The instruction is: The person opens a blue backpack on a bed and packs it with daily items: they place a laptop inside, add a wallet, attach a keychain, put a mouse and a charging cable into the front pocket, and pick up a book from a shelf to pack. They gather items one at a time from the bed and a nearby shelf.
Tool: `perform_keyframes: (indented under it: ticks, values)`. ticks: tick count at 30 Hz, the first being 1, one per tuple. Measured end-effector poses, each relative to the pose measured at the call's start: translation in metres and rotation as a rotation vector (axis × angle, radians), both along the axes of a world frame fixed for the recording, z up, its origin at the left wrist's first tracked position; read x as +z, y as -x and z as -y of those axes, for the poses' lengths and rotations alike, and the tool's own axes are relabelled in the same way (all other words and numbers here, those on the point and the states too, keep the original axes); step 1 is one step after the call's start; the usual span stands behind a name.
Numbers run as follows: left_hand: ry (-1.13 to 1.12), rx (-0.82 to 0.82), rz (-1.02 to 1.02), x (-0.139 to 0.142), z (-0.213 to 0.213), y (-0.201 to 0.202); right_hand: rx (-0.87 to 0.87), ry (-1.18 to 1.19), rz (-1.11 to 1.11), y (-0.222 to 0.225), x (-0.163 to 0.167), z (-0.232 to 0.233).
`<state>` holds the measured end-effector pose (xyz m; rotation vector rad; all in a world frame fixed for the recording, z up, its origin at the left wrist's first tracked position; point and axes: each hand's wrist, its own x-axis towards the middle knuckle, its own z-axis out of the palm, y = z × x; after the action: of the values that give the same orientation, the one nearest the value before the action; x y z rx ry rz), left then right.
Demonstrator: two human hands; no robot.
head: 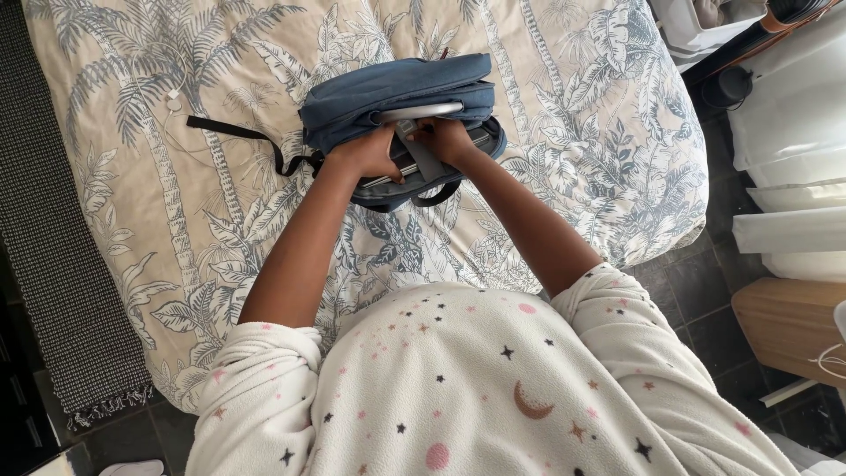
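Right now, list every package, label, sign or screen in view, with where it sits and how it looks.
None that I can make out: no package, label, sign or lit screen shows.
Closest thing: a thin grey slab, perhaps a laptop or tablet, sticking out of the open blue backpack on the palm-print bed cover; no display side shows.
Left hand and right hand are in the bag's opening.

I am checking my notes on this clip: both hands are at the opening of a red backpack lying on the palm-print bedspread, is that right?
Not quite: the backpack is blue, not red, as the head view shows. The left hand and right hand are at its opening, and it lies on the palm-print bedspread.
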<state>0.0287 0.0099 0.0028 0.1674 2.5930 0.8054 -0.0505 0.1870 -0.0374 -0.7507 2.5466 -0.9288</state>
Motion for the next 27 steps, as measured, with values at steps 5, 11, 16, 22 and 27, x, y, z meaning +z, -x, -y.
perform_keyframes:
  ticks: [5,11,16,22,27]
  values:
    - [-0.023,0.005,-0.008,-0.005,0.001,0.002,-0.039,-0.024,0.040,-0.008,-0.010,0.002]
    - [-0.018,0.134,0.086,-0.016,-0.004,0.009,-0.082,0.080,0.033,-0.028,-0.017,-0.010]
    - [-0.041,0.217,0.135,-0.012,-0.008,0.009,-0.068,0.161,-0.056,-0.041,-0.025,-0.017]
    - [-0.095,0.288,0.179,-0.003,-0.016,0.010,0.091,-0.059,-0.130,-0.048,-0.039,-0.024]
    - [-0.047,0.283,0.143,-0.016,-0.017,0.009,0.146,-0.350,-0.212,-0.061,-0.047,-0.018]
